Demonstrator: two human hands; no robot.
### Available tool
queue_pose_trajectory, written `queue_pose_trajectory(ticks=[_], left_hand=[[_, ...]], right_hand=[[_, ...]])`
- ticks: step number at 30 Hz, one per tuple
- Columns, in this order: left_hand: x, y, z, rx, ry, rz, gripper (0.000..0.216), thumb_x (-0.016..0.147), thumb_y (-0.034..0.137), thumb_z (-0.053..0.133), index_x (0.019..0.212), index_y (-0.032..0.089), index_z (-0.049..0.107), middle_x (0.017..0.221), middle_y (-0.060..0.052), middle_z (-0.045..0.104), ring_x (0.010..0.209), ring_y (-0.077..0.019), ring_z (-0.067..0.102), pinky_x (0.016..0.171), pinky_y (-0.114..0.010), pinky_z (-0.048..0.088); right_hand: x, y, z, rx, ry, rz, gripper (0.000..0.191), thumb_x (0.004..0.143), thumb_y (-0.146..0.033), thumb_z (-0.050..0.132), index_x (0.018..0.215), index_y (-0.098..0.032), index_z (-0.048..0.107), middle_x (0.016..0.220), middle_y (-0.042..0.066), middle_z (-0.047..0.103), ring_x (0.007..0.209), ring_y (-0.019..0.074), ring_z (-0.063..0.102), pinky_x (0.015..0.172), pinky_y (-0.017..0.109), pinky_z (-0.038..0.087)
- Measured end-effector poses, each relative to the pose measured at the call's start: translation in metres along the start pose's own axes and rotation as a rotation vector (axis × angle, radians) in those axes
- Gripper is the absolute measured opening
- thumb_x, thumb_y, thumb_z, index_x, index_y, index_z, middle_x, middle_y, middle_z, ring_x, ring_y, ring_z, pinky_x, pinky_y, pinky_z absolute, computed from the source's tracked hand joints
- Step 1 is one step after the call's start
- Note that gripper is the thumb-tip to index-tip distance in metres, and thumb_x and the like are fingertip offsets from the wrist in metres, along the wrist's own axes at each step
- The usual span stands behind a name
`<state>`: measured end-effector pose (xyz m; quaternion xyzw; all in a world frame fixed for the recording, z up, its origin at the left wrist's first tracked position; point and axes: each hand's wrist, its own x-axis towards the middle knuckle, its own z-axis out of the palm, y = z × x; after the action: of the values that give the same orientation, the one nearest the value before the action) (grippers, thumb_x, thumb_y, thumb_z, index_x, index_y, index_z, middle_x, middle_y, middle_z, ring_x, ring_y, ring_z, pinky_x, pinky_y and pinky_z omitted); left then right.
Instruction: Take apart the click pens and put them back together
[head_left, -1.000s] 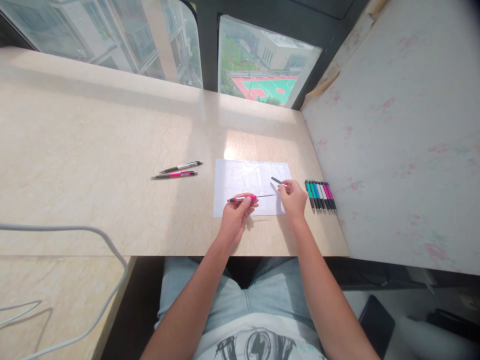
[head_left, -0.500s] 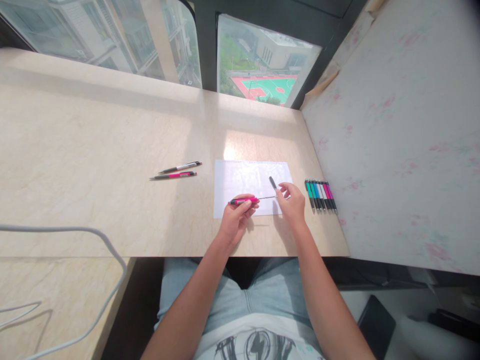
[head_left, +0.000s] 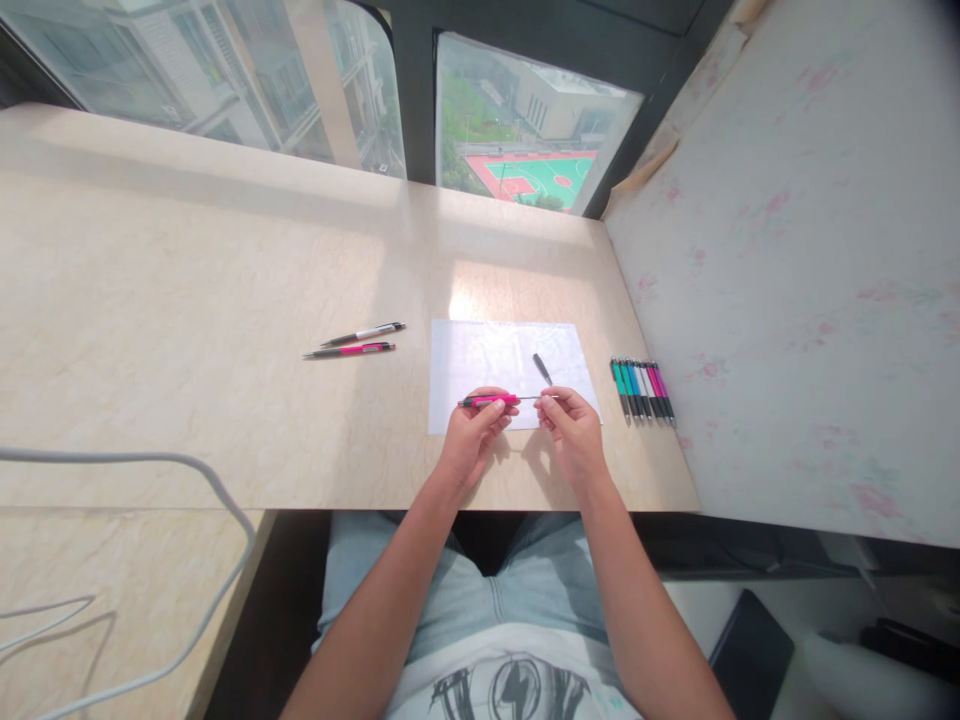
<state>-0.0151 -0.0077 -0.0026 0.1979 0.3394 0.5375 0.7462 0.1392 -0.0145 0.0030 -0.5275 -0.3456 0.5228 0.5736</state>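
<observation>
My left hand [head_left: 478,432] is closed around the pink barrel [head_left: 491,400] of a pen, held level above the lower part of a white sheet of paper [head_left: 457,350]. A thin dark refill [head_left: 528,398] sticks out of the barrel's right end. My right hand [head_left: 571,430] pinches that refill close to the barrel. A dark grip section [head_left: 541,368] of a pen shows just beyond my right fingertips, over the paper. Its lower end comes up to the fingers; I cannot tell whether they touch it.
Left of the paper lie a white-and-black pen [head_left: 364,334] and a pink-and-black pen [head_left: 350,350]. A row of several coloured pens [head_left: 643,391] lies at right, near the papered wall [head_left: 795,300]. A grey cable [head_left: 225,490] loops at lower left. Windows stand behind the table.
My right hand has moved left, closer to my left hand, and less of the refill shows between them. The dark grip section has shifted slightly left. My left hand stays nearly still.
</observation>
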Motion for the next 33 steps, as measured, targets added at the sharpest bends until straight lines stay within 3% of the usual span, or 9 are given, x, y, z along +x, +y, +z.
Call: queue_pose_trajectory(ticks=[12,18,24,28,33], left_hand=[[0.002,-0.002,0.001,0.033,0.044,-0.006,0.029,0.076,0.029,0.08,0.099,0.017,0.067,0.096,-0.007,0.075,0.083,-0.0136,0.071,0.074,-0.022,0.052],[0.002,-0.004,0.004,0.118,0.05,0.068,0.032,0.077,0.033,0.079,0.098,0.017,0.063,0.089,-0.006,0.074,0.078,-0.0136,0.07,0.076,-0.026,0.053],[0.003,-0.004,0.002,0.08,0.068,0.059,0.031,0.076,0.032,0.08,0.097,0.017,0.063,0.091,-0.005,0.073,0.079,-0.0124,0.069,0.076,-0.024,0.053],[0.005,-0.003,0.001,0.064,0.098,0.069,0.031,0.076,0.032,0.081,0.096,0.017,0.063,0.091,-0.005,0.073,0.078,-0.0119,0.069,0.074,-0.024,0.053],[0.005,-0.004,0.001,0.049,0.112,0.076,0.03,0.076,0.03,0.08,0.097,0.018,0.063,0.09,-0.005,0.073,0.077,-0.011,0.067,0.07,-0.022,0.051]], right_hand=[[-0.005,0.005,-0.003,-0.256,0.054,-0.097,0.021,0.077,-0.039,0.076,0.088,-0.022,0.072,0.082,0.004,0.072,0.075,0.0178,0.063,0.064,0.03,0.049],[-0.004,-0.014,-0.014,-0.693,-0.107,-0.331,0.014,0.086,-0.035,0.065,0.084,-0.023,0.073,0.09,0.005,0.073,0.084,0.0207,0.065,0.066,0.032,0.051],[-0.004,-0.034,-0.019,-0.85,-0.22,-0.451,0.015,0.09,-0.03,0.058,0.085,-0.025,0.07,0.088,0.005,0.071,0.081,0.0206,0.063,0.065,0.034,0.051],[-0.003,-0.029,-0.027,-0.861,-0.125,-0.448,0.016,0.09,-0.032,0.056,0.085,-0.024,0.069,0.087,0.005,0.07,0.08,0.0204,0.062,0.067,0.034,0.052],[0.009,-0.008,-0.033,-0.868,0.136,-0.383,0.016,0.088,-0.033,0.058,0.084,-0.022,0.068,0.087,0.006,0.069,0.082,0.022,0.062,0.066,0.033,0.05]])
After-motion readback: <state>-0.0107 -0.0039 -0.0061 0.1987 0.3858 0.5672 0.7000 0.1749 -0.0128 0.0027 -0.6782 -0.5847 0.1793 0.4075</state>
